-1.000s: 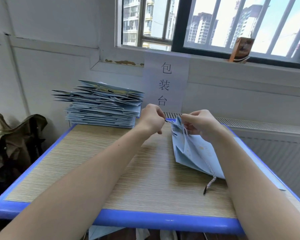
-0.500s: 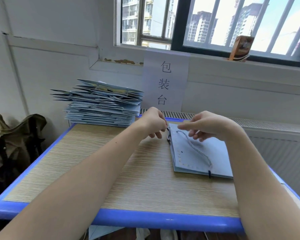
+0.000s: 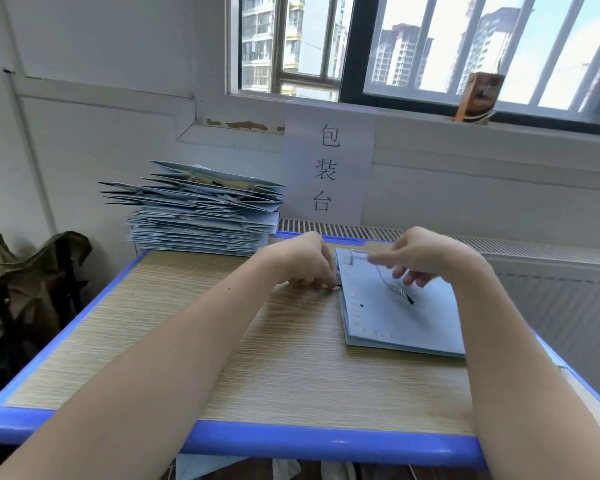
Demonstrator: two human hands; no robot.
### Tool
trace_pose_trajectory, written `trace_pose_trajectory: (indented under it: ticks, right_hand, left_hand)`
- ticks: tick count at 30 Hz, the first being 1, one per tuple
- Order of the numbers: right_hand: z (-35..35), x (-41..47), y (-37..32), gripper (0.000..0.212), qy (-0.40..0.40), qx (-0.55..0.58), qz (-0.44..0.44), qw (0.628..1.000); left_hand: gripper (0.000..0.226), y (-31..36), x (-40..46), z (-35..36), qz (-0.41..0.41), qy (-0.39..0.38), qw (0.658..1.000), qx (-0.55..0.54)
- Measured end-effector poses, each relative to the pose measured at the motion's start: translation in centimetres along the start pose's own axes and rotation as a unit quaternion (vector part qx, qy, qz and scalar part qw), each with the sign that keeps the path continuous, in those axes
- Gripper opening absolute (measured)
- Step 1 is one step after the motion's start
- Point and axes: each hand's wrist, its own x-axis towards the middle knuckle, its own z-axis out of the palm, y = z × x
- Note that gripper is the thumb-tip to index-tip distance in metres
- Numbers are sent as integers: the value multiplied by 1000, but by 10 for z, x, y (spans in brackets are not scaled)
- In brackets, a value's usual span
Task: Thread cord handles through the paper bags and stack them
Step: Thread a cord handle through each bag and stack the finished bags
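Note:
A flat light-blue paper bag lies on the right side of the table. A white twisted cord with a black tip runs from the bag's far left corner across its face. My left hand has its fingers curled at the bag's left edge, pinching a dark cord end there. My right hand hovers over the bag's far end and holds the cord up in a loop; its fingers are blurred. A tall stack of finished bags with cord handles stands at the table's far left corner.
A paper sign with three characters hangs on the wall behind the table. A small brown carton stands on the window sill. An olive-green jacket is draped to the left of the table. A radiator grille runs along the back right.
The bag, held tilted up a second ago, now lies flat on the table. The cord's black tip has been drawn up from the bag's near edge toward its middle as my right hand lifts the cord.

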Motion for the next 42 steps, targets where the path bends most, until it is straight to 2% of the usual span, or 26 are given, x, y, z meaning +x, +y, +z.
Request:
trace_pose_trajectory:
  ticks: [2,4,9,14,17,22,25,28,31,37,42]
  right_hand:
    - [-6,-7,0,39,-102,-46,31,993]
    - [-4,-7,-3,24,-138,-66,21,988]
    - [5,-5,-3,13,-137,-38,-11,990]
    - [6,-6,-4,21,-137,-5,-6,991]
    - [5,-2,-3,26,-109,55,0,993]
    - [4,0,-2,14,-94,120,-9,988]
    - [5,-1,-3,8,-101,124,-13,987]
    - [9,0,-4,26,-118,104,-6,987]
    - [13,1,-6,39,-125,67,2,990]
    - [15,0,-11,21,-111,16,-28,993]
    - [11,-1,-11,14,-61,140,-42,987]
  left_hand:
    - [9,0,4,6,28,23,999,2]
    - [8,-1,8,12,51,41,998,1]
    - [4,-7,17,21,94,97,991,7]
    - [20,-12,18,28,132,190,959,164]
    - [20,-11,17,25,144,200,951,186]
    - [5,-5,13,15,108,100,988,41]
    - [8,-3,10,13,80,81,993,-24]
    - [9,-2,8,12,32,59,995,-80]
    - [17,2,6,11,-32,19,984,-176]
    - [34,5,6,18,-74,14,957,-280]
    - [15,5,12,18,-96,44,926,-362]
